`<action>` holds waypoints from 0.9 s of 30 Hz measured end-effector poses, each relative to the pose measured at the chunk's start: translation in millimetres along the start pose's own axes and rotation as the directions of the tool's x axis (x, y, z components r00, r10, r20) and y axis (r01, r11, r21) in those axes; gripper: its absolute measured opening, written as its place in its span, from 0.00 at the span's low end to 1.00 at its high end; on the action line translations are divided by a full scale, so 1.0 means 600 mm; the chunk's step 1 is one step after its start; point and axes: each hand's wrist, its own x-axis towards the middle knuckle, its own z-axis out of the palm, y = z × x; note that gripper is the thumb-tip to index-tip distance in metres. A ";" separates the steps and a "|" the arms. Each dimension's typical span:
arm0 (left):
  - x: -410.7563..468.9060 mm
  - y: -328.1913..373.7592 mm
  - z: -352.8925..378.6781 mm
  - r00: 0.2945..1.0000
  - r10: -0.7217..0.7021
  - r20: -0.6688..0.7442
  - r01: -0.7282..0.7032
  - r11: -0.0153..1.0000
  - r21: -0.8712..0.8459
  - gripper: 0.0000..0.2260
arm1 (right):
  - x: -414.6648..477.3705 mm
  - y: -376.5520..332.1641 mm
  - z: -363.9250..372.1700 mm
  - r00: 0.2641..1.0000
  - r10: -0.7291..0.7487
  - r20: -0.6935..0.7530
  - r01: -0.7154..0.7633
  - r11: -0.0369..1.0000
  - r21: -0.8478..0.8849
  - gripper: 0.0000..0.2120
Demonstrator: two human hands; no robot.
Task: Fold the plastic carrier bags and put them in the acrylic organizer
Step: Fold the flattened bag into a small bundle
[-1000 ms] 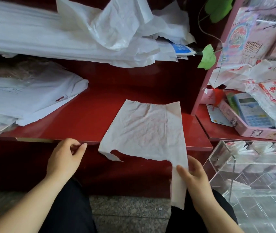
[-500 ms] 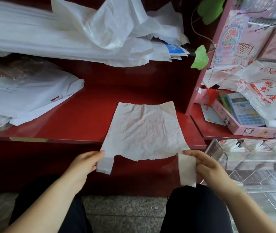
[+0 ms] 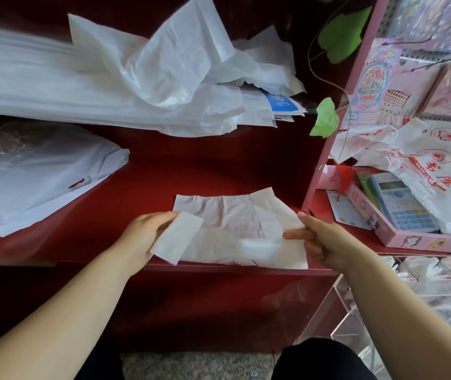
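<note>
The bag (image 3: pixel 232 223) lies half folded on the red shelf (image 3: pixel 191 174). The left hand (image 3: pixel 142 237) holds its flap at 9 o'clock, and the right hand (image 3: pixel 326 242) pinches its edge at 3 o'clock. The organizer (image 3: pixel 337 311) at 4 o'clock has folded bags (image 3: pixel 424 267) inside; the pink box (image 3: pixel 411 239) holds a calculator (image 3: pixel 402 204).

Okay, so the red shelf (image 3: pixel 205 176) in front of me has the carrier bag (image 3: pixel 246 223) lying on it, partly folded and reaching right to the front edge. Further left on the same board sits a stack of white bags (image 3: pixel 35 176) (the top bit looks wrapped in clear film). The level above is buried under a loose pile of white plastic (image 3: pixel 136 78). To the right, the lower red ledge (image 3: pixel 318 205) carries a pink tray (image 3: pixel 422 239) with a pale card (image 3: pixel 347 212) lying just beside it.
</note>
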 end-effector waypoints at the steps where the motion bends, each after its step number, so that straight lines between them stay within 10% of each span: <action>1: 0.007 -0.004 0.001 1.000 0.000 0.012 0.000 0.999 0.049 0.13 | 0.016 -0.004 0.002 0.999 0.024 -0.023 -0.024 0.999 0.023 0.13; 12: 0.063 -0.044 0.002 0.997 0.013 -0.074 0.022 0.894 0.447 0.22 | 0.107 -0.013 0.036 0.974 -0.174 -0.145 0.066 0.829 -0.555 0.04; 21: 0.082 -0.041 0.017 0.975 0.116 -0.190 0.075 0.634 0.770 0.14 | 0.134 -0.005 0.053 0.983 -0.156 -0.100 0.050 0.741 -0.669 0.21; 27: 0.074 -0.040 -0.006 0.967 0.155 -0.201 0.010 0.767 0.642 0.14 | 0.142 0.006 0.041 0.969 -0.239 -0.062 0.136 0.725 -0.675 0.17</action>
